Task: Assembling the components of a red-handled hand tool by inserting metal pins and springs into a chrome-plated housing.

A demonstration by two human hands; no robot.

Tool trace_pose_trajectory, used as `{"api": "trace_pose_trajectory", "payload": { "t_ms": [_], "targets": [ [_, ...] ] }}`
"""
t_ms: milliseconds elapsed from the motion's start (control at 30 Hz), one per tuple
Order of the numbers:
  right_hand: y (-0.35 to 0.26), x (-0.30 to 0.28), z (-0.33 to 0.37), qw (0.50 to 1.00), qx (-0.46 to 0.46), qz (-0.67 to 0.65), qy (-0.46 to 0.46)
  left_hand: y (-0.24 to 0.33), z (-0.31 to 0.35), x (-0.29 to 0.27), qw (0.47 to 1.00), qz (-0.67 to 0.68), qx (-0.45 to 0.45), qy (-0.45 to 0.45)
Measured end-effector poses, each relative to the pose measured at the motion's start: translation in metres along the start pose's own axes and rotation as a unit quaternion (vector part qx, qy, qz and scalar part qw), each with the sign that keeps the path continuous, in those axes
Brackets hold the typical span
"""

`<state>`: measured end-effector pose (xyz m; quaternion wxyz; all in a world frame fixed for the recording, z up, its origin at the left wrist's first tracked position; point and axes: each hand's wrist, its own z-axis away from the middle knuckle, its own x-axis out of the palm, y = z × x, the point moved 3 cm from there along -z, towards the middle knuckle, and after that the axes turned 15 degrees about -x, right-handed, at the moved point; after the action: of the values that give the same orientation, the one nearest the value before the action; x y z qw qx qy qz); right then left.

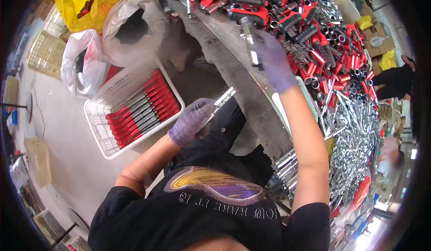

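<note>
Gripping a chrome rod (225,97) near its lower end, the left hand (191,121) has its gloved fingers wrapped around it, which leaves the upper length free and pointing toward the workbench (269,127). The right hand (273,55), blurred, reaches over the bench edge at a chrome metal piece (248,42); whether its fingers are clamped on that piece or only beside it, I cannot tell. Red-and-black handles (292,21) and small chrome parts (352,150) lie heaped along the bench, presumably so that the right arm can reach them easily. On the left, a white perforated basket (130,82) holds red-ended chrome tools (144,114) side by side, likely aligned to save space and avoid tangling. Chrome tubes (287,168) lie bundled below the bench edge, close to the body, probably for handy access.
</note>
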<state>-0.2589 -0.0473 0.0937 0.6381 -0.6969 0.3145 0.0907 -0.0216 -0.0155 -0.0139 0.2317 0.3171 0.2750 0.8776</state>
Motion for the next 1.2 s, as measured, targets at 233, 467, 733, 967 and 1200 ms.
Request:
{"api": "trace_pose_trajectory", "payload": {
  "t_ms": [233,467,733,967,1200],
  "targets": [
    [-0.025,-0.092,0.149,0.913,-0.003,-0.362,0.188,0.0,-0.011,0.067,0.989,-0.032,-0.052,-0.134],
    [-0.033,-0.124,0.216,0.939,0.013,-0.173,0.296,-0.004,-0.011,0.134,0.947,-0.07,-0.09,-0.3],
    [-0.038,-0.179,0.246,0.927,0.057,-0.047,0.367,-0.014,-0.006,0.153,0.94,-0.127,-0.094,-0.302],
    [-0.032,-0.138,0.228,0.975,0.015,-0.08,0.209,-0.016,0.007,0.161,0.95,-0.123,-0.066,-0.278],
    [-0.01,-0.088,0.219,0.974,0.002,0.098,0.203,-0.018,0.015,0.186,0.925,0.021,-0.081,-0.37]
  ]
}}
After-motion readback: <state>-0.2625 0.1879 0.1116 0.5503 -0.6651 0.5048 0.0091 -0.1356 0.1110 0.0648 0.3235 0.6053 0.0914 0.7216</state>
